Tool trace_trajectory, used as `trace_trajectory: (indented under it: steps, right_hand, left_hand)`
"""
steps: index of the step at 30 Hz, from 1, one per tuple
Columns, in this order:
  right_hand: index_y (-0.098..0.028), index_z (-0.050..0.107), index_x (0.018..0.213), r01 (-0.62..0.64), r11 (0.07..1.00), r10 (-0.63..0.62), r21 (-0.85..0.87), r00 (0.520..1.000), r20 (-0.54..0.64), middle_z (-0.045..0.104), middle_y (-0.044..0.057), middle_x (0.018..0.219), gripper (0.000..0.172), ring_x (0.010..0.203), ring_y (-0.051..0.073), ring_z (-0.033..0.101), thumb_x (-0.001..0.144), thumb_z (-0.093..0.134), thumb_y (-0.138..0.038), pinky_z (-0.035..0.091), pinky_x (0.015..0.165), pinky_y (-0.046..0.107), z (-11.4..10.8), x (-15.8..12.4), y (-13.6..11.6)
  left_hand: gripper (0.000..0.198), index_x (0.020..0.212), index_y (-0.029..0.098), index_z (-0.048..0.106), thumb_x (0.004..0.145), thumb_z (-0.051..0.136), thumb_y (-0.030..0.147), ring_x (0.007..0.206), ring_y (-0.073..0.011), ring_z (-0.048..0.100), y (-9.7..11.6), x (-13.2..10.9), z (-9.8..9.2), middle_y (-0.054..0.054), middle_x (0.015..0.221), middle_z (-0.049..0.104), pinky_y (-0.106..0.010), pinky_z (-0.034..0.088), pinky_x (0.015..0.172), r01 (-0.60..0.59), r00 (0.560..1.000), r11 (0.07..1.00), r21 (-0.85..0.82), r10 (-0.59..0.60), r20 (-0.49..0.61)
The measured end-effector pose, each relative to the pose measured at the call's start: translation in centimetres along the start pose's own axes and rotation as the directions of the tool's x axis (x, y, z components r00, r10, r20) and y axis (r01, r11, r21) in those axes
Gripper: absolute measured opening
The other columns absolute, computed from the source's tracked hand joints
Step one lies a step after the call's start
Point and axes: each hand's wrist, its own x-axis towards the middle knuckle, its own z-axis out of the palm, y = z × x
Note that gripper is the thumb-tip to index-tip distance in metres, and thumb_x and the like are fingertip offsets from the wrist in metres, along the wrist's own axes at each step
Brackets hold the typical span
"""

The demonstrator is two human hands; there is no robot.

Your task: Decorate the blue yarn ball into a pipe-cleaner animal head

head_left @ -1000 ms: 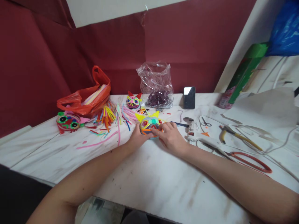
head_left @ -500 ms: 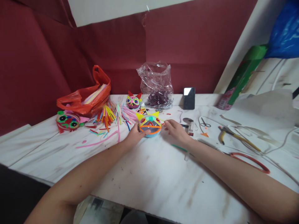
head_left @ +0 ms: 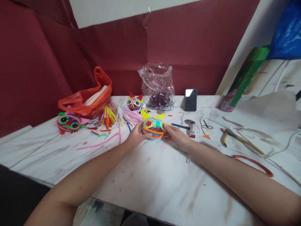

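Between my hands is a round animal-face ornament [head_left: 154,128] with yellow ears, red eyes, a turquoise nose and an orange band across its grey lower face. My left hand [head_left: 137,136] grips its left side, thumb over the lower front. At its right edge, my right hand [head_left: 176,135] has its thumb and fingers closed against the rim. Whether a thin strip is pinched there cannot be made out. A dark blue pen-like stick [head_left: 180,126] lies just beyond my right hand, and a green strip [head_left: 176,147] is partly under the right forearm.
Bundles of pipe cleaners [head_left: 107,117] lie by a red plastic bag [head_left: 87,100]. Two finished-looking faces, one green-eyed [head_left: 69,122] and one red-eared [head_left: 135,102], sit behind. Right are small scissors [head_left: 207,124], yellow-handled pliers [head_left: 242,141], a red-handled tool [head_left: 254,164], cables and a phone [head_left: 190,100].
The ornament has turned and tilted, its face now angled to the right. My right hand has come in from a small gap to touch its right edge. My left hand keeps its grip.
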Motion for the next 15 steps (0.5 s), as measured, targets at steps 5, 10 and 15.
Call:
trace_trajectory:
  steps: [5, 10, 15]
  right_hand:
    - [-0.018, 0.065, 0.081, -0.055, 0.996, 0.054, 0.077, 0.998, 0.016, 0.071, 0.008, 0.080, 0.029, 0.066, 0.016, 0.063, 0.085, 0.056, -0.045, 0.051, 0.052, 0.025, -0.09, -0.02, -0.15]
    - [-0.018, 0.063, 0.088, -0.141, 0.963, 0.149, 0.232, 0.989, -0.020, 0.071, 0.007, 0.076, 0.023, 0.060, 0.016, 0.062, 0.092, 0.047, -0.034, 0.050, 0.047, 0.025, 0.09, -0.15, -0.66]
    - [-0.017, 0.061, 0.086, -0.150, 0.950, 0.161, 0.274, 0.987, -0.018, 0.068, 0.005, 0.070, 0.024, 0.060, 0.016, 0.063, 0.093, 0.048, -0.036, 0.052, 0.047, 0.024, -0.12, 0.07, -0.38]
  left_hand:
    - [0.081, 0.124, 0.015, 0.045, 0.053, 0.083, 0.025, 0.123, -0.0288, 0.050, -0.20, 0.18, -0.37, -0.019, 0.134, 0.049, -0.044, 0.042, 0.101, 0.006, 1.000, 1.000, 0.021, -0.006, 0.010]
    - [0.075, 0.122, 0.017, 0.047, 0.055, 0.082, 0.023, 0.115, -0.0274, 0.056, -0.72, 0.37, -0.66, -0.016, 0.129, 0.055, -0.043, 0.046, 0.097, -0.041, 0.998, 0.995, 0.095, 0.035, 0.058]
    - [0.070, 0.119, 0.015, 0.049, 0.057, 0.081, 0.024, 0.109, -0.0260, 0.058, -0.99, 0.44, -0.70, -0.016, 0.122, 0.059, -0.042, 0.047, 0.093, -0.034, 0.999, 0.991, 0.132, 0.031, 0.028]
